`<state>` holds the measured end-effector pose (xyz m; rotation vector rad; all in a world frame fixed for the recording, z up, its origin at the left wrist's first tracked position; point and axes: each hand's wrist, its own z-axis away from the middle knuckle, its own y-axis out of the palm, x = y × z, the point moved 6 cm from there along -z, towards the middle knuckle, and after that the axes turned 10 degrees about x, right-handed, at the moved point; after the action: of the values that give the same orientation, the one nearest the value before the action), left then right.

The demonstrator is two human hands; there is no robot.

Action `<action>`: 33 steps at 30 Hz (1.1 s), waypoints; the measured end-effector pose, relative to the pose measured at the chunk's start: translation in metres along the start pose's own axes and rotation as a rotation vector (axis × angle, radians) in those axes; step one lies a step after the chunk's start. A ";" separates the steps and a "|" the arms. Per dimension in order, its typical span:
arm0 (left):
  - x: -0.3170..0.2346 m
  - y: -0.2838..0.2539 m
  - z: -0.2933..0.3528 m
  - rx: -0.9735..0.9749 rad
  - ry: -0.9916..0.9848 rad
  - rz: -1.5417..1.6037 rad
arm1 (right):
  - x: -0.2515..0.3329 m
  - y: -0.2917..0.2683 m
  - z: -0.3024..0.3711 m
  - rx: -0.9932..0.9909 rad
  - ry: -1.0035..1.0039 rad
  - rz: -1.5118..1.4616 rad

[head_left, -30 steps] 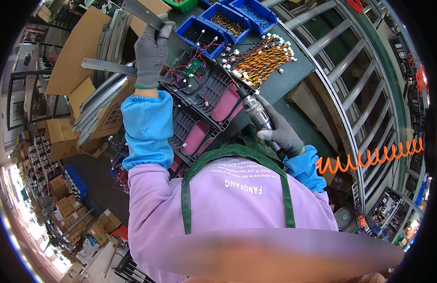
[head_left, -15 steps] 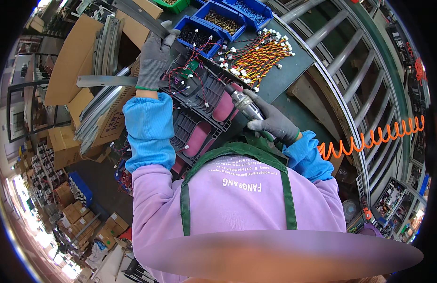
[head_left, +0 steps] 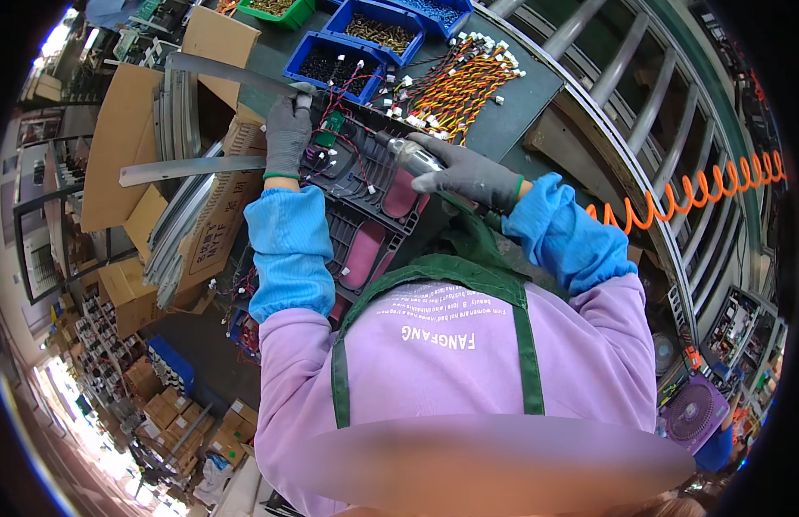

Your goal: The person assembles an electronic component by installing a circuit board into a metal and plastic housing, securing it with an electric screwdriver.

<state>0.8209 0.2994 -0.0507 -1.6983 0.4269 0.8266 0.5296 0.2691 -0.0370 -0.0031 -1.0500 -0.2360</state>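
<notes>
My left hand, in a grey glove, closes on the end of a long flat metal strip at the upper corner of a dark plastic panel with pink pads. A second metal strip lies lower, its inner end passing behind my left wrist. My right hand, gloved too, grips a silver power screwdriver, whose tip points left over the panel toward the strip's end. Between the hands, a small green circuit board with red and dark wires rests on the panel.
Blue bins of screws and a green bin stand at the back. A bundle of yellow, red and black cables lies beside them. On the left is a cardboard box of metal strips; on the right, a roller conveyor and orange coiled hose.
My left hand has lowered the strip toward the panel, swinging its far end down and left. The screwdriver in my right hand has moved up and left, closer to the left hand.
</notes>
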 end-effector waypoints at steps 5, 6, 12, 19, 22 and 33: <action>-0.012 -0.001 0.002 0.021 -0.021 -0.050 | 0.000 -0.004 -0.007 -0.005 -0.028 0.027; -0.013 -0.003 0.003 0.006 -0.066 -0.161 | 0.001 -0.004 -0.008 -0.005 -0.027 0.022; -0.027 -0.009 0.008 -0.055 -0.049 -0.260 | 0.006 -0.008 -0.017 -0.056 -0.030 0.213; -0.044 -0.007 0.009 -0.053 -0.025 -0.092 | 0.010 -0.016 -0.030 -0.070 -0.060 0.266; -0.011 -0.006 0.007 -0.076 0.002 -0.121 | 0.019 -0.013 -0.028 -0.048 -0.070 0.269; -0.010 -0.004 0.007 -0.073 0.009 -0.024 | 0.026 -0.013 -0.027 -0.041 -0.035 0.301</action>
<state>0.8140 0.3061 -0.0416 -1.7717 0.3857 0.8258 0.5625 0.2481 -0.0295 -0.2014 -1.0644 0.0162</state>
